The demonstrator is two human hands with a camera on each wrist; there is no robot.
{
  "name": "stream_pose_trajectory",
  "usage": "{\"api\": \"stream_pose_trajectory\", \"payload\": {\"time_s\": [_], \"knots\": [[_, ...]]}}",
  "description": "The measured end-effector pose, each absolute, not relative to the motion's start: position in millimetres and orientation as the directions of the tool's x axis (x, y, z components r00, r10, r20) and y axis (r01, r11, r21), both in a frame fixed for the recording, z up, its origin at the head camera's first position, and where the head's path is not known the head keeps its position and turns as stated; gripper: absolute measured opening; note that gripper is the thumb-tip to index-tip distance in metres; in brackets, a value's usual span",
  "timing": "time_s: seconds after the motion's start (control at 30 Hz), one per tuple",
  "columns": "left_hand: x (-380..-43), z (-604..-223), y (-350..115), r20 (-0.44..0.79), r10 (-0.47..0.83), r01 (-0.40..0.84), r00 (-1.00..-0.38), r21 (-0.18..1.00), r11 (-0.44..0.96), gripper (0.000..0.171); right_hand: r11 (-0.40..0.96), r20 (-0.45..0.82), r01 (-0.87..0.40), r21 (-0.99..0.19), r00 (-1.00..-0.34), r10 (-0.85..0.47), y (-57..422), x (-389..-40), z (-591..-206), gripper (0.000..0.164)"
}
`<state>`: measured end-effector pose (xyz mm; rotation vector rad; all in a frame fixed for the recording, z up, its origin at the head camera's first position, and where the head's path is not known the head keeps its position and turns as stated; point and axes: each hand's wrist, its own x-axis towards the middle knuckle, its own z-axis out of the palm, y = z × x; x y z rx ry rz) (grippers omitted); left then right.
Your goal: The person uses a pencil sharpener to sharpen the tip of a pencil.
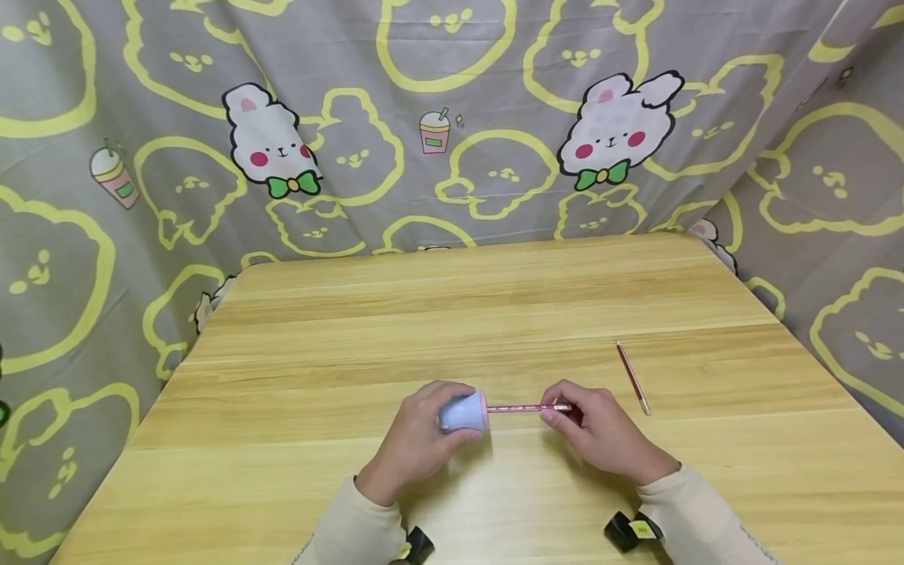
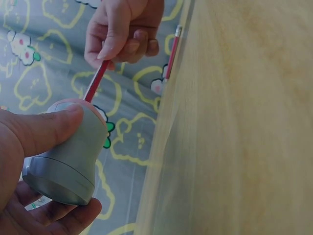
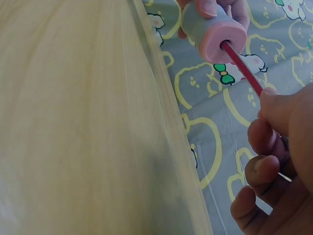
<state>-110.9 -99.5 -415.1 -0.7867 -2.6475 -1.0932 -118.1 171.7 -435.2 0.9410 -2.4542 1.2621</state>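
My left hand [image 1: 421, 433] grips a light-blue pencil sharpener [image 1: 462, 412] that has a pink end face [image 3: 224, 40]. Its pink end points toward my right hand [image 1: 592, 428], which pinches a red pencil [image 1: 519, 408] between thumb and fingers near the far end. In the right wrist view the pencil enters the round hole in the sharpener's pink face; the inserted tip is hidden. The left wrist view shows the left thumb [image 2: 54, 129] along the sharpener's side, with fingers beneath its rounded grey base. Both hands are held just above the table.
A second red pencil [image 1: 633, 378] with a pale end lies on the wooden table [image 1: 424, 314], right of and beyond my right hand. Around the table hangs a grey curtain [image 1: 494, 47] with cartoon prints. Black wrist devices [image 1: 621, 532] sit below the sleeves.
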Motion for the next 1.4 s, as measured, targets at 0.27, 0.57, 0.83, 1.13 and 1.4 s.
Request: {"api": "stream_pose_trajectory", "payload": {"time_s": [0.27,0.57,0.83,1.13,1.4], "knots": [[-111.3,-414.9,-99.0,0.356,0.408,0.541,-0.840,0.603,0.586,0.045,0.422,0.470,-0.644,-0.638,-0.760,-0.449,172.1,-119.9,-434.9,0.013],[-110.9,-416.3,-99.6,0.369,0.410,0.550,-0.834,0.599,0.582,0.045,0.422,0.485,-0.661,-0.620,-0.746,-0.457,172.0,-120.1,-436.2,0.017],[-110.6,-416.5,-99.5,0.374,0.410,0.554,-0.832,0.600,0.577,0.045,0.417,0.495,-0.673,-0.611,-0.736,-0.461,173.1,-121.3,-438.8,0.022],[-110.4,-416.1,-99.8,0.360,0.409,0.544,-0.838,0.604,0.583,0.046,0.434,0.438,-0.625,-0.649,-0.773,-0.459,172.8,-119.3,-436.3,0.011],[-111.1,-415.7,-100.2,0.351,0.410,0.538,-0.842,0.602,0.590,0.047,0.394,0.441,-0.637,-0.663,-0.757,-0.483,171.8,-117.7,-434.8,0.016]]}}
